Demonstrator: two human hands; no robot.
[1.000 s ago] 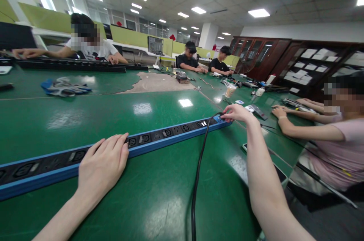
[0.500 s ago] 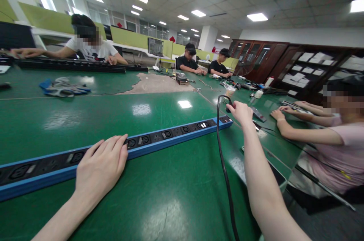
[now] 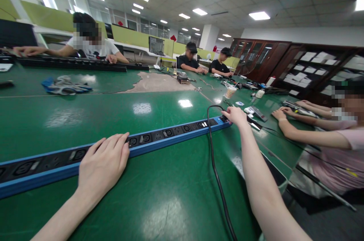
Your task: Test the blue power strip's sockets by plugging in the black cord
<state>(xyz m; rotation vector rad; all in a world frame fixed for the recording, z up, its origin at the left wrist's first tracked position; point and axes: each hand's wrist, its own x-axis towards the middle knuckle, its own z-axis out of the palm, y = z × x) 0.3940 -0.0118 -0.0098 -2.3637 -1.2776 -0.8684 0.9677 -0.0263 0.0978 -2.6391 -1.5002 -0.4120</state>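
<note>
A long blue-edged power strip with black sockets [image 3: 178, 130] lies slantwise on the glossy green tabletop [image 3: 170, 184], running past the view's left edge. The left hand [image 3: 104, 160] is draped across it; whether it grips, I cannot tell. The right hand [image 3: 235, 115] pinches the end of a thin black flexible cable [image 3: 212, 153] at the strip's right end (near 2 small white marks [image 3: 204, 124]).

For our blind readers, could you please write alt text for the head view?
A left hand rests on a blue power strip on a green table; the right hand holds a black cable at the strip's right end. Other people sit nearby.
</note>
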